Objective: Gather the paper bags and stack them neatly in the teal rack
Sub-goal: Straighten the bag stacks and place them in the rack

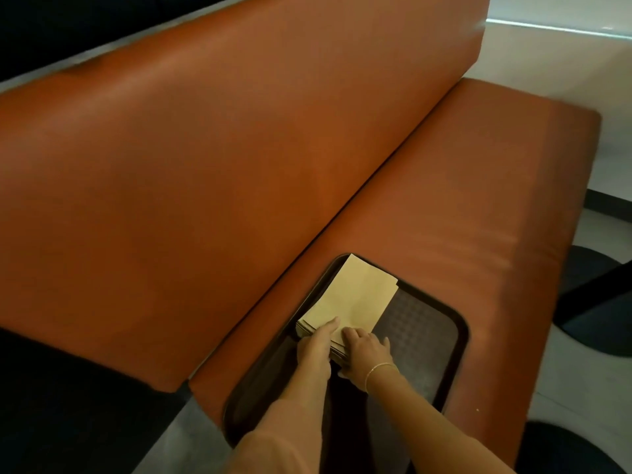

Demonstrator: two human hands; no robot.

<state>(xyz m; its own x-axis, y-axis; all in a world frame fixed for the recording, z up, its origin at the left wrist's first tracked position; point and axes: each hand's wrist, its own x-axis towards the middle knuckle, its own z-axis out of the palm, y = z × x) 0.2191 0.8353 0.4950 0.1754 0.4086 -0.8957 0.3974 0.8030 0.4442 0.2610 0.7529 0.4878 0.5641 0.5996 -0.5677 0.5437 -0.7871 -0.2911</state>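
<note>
Big orange bench (239, 159) fills the view, tall backrest on the left, seat cushion running away to the right, its far edge dropping off to pale floor (608, 186). On the seat, close against the crease under the backrest, sits a dark tray (434, 323), its raised rim curving round the far right corner. The tray's right half is bare textured surface, open room there, and the seat beyond it is open all the way to the cushion's end.

Now the paper bags (355, 295): a pale flat stack lying in the tray's left part, long side angled along the rim, far corner right up at the tray's far edge.

Both arms reach in from below, side by side. The left hand (316, 347) sits at the stack's near left corner, thumb laid on top of the bags, fingers tucked down at the edge, gripping it. The right hand (366, 350), a thin bracelet (378, 369) at the wrist, curls over the near end just beside it, fingertips on the top sheet, thumb stuck out to the right.
</note>
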